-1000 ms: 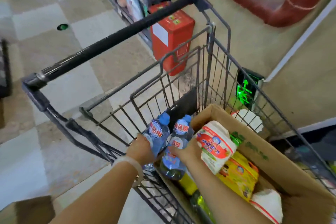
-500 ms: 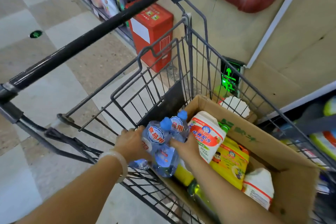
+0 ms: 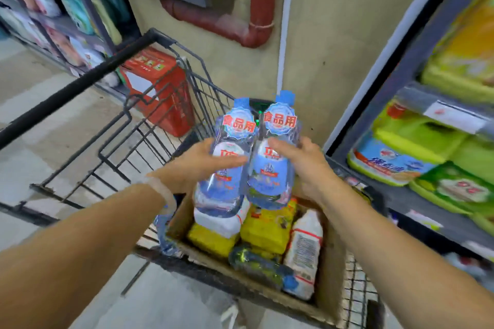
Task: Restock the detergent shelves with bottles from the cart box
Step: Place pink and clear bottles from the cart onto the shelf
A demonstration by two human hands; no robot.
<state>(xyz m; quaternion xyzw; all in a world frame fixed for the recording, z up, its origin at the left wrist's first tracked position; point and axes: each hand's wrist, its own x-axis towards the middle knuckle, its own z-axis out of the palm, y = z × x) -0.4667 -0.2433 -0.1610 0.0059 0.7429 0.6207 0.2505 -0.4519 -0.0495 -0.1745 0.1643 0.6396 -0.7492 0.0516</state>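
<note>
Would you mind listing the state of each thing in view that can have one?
Left bottle: capped, upright, gripped by left hand.
Right bottle: capped, upright, gripped by right hand.
Cardboard box: open, holding more products.
Cart: holding the box.
Shelves: stocked.

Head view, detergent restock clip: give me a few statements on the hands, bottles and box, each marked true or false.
1. Each hand holds one clear blue-capped bottle: left hand the left bottle, right hand the right bottle. True.
2. The two bottles are lying inside the cardboard box. False: they are held upright above it.
3. The box is empty. False: yellow packs and a white bottle remain.
4. Stocked shelves stand to the person's right. True.
5. The left wrist wears a pale bracelet. True.
</note>
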